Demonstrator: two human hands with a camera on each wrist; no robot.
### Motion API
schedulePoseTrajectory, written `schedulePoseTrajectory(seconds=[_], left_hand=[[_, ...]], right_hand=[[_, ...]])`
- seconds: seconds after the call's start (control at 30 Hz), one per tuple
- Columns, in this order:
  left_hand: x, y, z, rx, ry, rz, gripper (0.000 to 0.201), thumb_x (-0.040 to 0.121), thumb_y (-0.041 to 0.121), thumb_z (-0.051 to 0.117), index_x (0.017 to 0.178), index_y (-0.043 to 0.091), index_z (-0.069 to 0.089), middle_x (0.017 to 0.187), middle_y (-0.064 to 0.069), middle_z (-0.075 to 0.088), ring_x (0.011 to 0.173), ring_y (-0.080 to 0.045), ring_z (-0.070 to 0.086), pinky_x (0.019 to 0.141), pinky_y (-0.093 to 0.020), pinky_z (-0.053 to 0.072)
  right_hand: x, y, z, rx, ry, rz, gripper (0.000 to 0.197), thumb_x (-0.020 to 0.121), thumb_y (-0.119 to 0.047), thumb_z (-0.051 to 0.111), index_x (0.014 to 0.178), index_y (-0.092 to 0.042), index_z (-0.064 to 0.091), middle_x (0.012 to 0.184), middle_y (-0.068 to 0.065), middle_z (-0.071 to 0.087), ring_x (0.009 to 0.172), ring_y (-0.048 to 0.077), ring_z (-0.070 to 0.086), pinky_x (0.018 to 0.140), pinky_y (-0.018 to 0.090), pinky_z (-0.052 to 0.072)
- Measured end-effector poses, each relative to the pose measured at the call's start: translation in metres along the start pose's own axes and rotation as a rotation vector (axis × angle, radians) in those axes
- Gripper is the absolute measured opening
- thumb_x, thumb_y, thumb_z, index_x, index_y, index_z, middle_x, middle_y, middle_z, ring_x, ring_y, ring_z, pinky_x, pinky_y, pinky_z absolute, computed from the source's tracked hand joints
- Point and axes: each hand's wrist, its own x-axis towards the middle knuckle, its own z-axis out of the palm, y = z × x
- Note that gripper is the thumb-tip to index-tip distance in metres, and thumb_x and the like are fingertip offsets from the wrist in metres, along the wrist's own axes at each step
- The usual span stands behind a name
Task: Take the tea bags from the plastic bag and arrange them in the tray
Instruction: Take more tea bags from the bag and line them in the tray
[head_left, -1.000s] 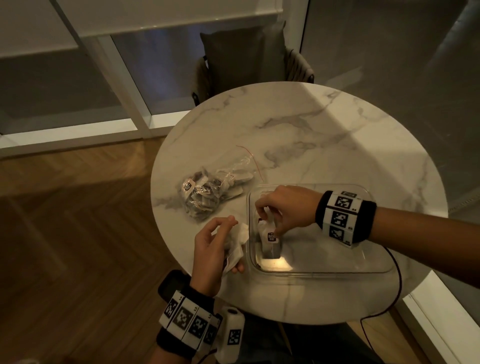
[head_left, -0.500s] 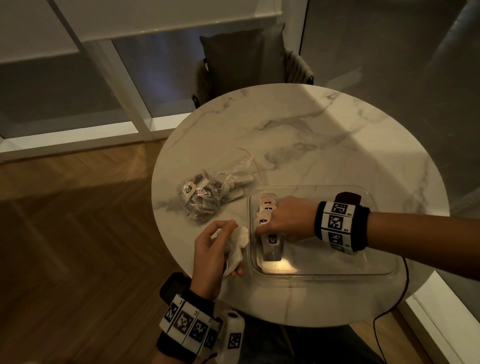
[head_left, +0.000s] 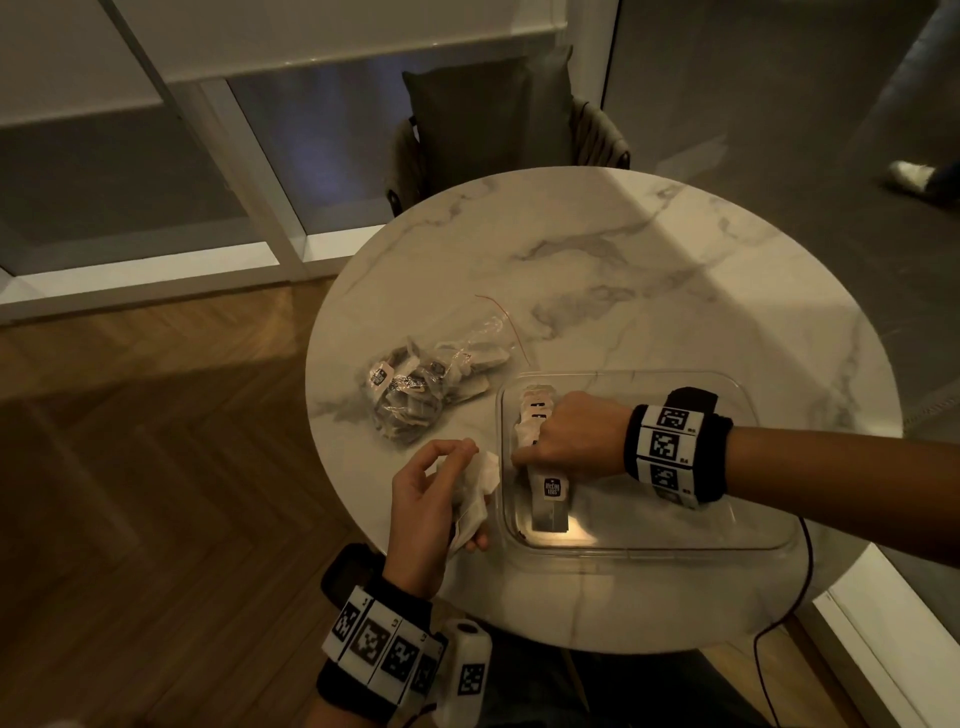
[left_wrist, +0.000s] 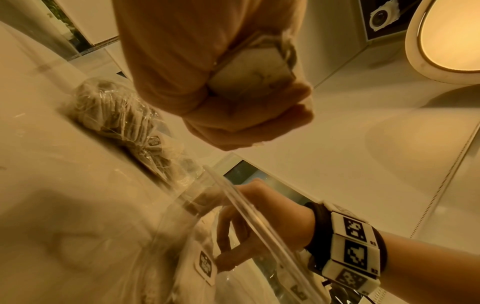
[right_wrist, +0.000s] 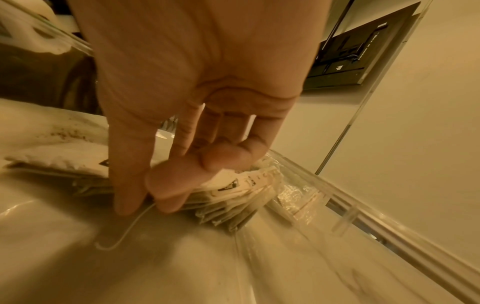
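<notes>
The right hand (head_left: 571, 441), in the middle of the head view, reaches down into the clear tray (head_left: 649, 545); its grip is narrow, with thumb and fingers (right_wrist: 166, 185) pressing on the row of tea bags (head_left: 535, 415) lined along the tray's left side. One paper tag (head_left: 552, 487) below the hand shows a dark badge with white writing, too small to read surely. The left hand (head_left: 431, 514), lower centre, has its grip curled round a few white tea bags (left_wrist: 249, 67), just beside the tray's left rim. The plastic bag (head_left: 415, 389), with more tea bags inside, lies on the marble bench (head_left: 623, 270) left of the tray.
</notes>
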Motion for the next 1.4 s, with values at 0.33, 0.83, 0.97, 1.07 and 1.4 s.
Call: schedulePoseTrajectory(seconds=[0.33,0.83,0.97,1.07,1.4], left_hand=[[-0.001,-0.001,-0.002,-0.009,-0.011,0.009,0.025,0.095,0.023,0.057,0.095,-0.002,0.06,0.059,-0.017,0.057,0.034,-0.023,0.044,0.033,-0.022,0.038],[-0.002,-0.001,0.0,0.009,-0.057,-0.007,0.028,0.097,0.02,0.055,0.096,-0.008,0.058,0.059,-0.019,0.056,0.029,-0.021,0.041,0.033,-0.02,0.037],[-0.001,-0.002,-0.002,0.016,-0.052,-0.02,0.025,0.098,0.018,0.054,0.097,-0.007,0.059,0.059,-0.017,0.057,0.03,-0.021,0.042,0.032,-0.02,0.036],[-0.001,-0.002,-0.002,0.011,-0.062,-0.02,0.026,0.098,0.019,0.054,0.096,-0.007,0.058,0.059,-0.017,0.056,0.029,-0.02,0.041,0.033,-0.02,0.036],[-0.001,-0.002,-0.003,0.023,-0.074,-0.013,0.027,0.097,0.021,0.054,0.096,-0.006,0.059,0.059,-0.017,0.057,0.03,-0.022,0.042,0.034,-0.02,0.037]], right_hand=[[-0.008,0.01,0.003,0.072,0.045,0.035,0.043,0.096,-0.025,0.05,0.138,-0.029,0.04,0.106,0.007,0.066,0.091,0.03,0.063,0.065,0.031,0.037],[-0.002,-0.007,0.02,0.128,-0.06,-0.133,0.038,0.089,-0.033,0.061,0.127,-0.033,0.058,0.098,0.003,0.07,0.089,0.027,0.065,0.067,0.029,0.036],[0.0,0.0,0.017,0.04,0.066,-0.149,0.027,0.088,-0.024,0.063,0.114,-0.026,0.068,0.092,0.007,0.07,0.082,0.03,0.067,0.06,0.029,0.036],[-0.003,0.003,0.012,-0.055,0.136,-0.15,0.025,0.067,-0.023,0.084,0.089,-0.026,0.073,0.063,0.0,0.066,0.053,0.021,0.065,0.047,0.02,0.028],[0.005,0.0,0.024,-0.13,0.145,-0.085,0.014,0.076,-0.026,0.067,0.086,-0.034,0.071,0.077,-0.007,0.068,0.065,0.011,0.065,0.045,0.024,0.025]])
